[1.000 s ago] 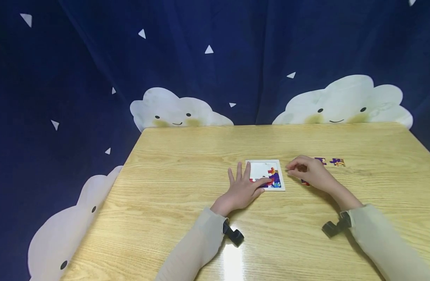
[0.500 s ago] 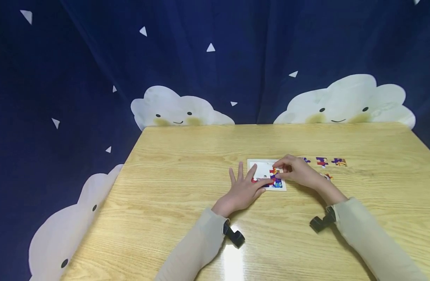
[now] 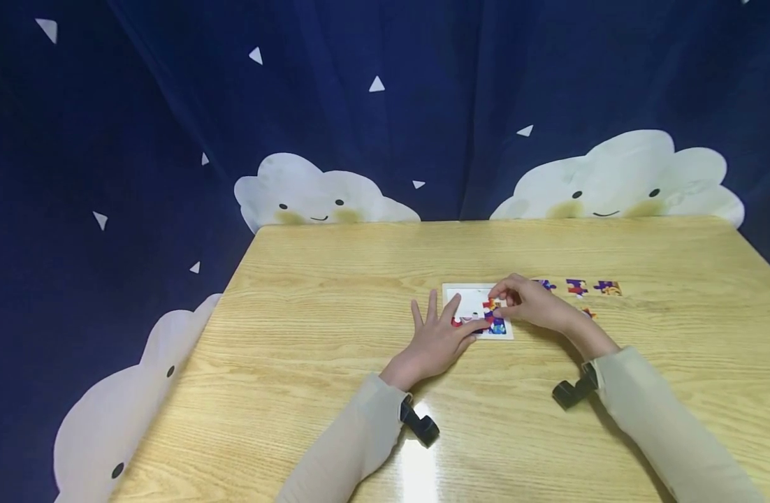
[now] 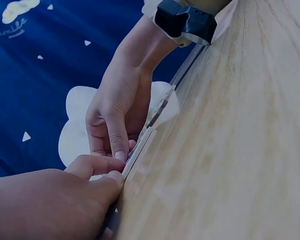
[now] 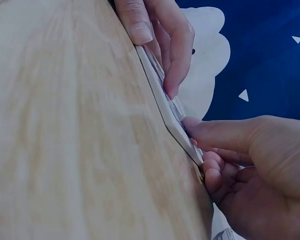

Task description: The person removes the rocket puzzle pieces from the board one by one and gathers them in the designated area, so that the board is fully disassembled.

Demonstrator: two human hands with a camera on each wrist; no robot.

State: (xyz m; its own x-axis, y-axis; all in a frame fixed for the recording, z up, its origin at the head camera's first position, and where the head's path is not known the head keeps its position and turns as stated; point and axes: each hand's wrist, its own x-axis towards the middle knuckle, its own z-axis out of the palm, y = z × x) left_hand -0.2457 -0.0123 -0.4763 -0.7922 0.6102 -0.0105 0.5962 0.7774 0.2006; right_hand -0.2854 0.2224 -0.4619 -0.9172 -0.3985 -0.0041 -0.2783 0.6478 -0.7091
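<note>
A small white puzzle tray (image 3: 449, 287) lies on the table, with several colourful jigsaw pieces (image 3: 499, 327) fitted along its near and right parts. My left hand (image 3: 430, 344) spreads its fingers over the tray's left side, index finger and thumb resting on the near pieces. Curled fingers of my right hand (image 3: 539, 305) pinch a jigsaw piece (image 3: 493, 304) at the right side of the tray, partly hidden by the fingertips. In the right wrist view, that hand's thumb touches a piece just inside the tray rim (image 5: 162, 107).
Loose jigsaw pieces lie right of the tray: one partly behind the right hand (image 3: 546, 285), a purple and red one (image 3: 576, 287), a purple and orange one (image 3: 608, 288), and another near the right wrist (image 3: 588, 312). A dark blue curtain (image 3: 423, 105) hangs behind the table.
My right hand has moved left from beside the tray onto its right side, uncovering loose pieces. The left hand stays on the tray, its index finger slightly shifted right.
</note>
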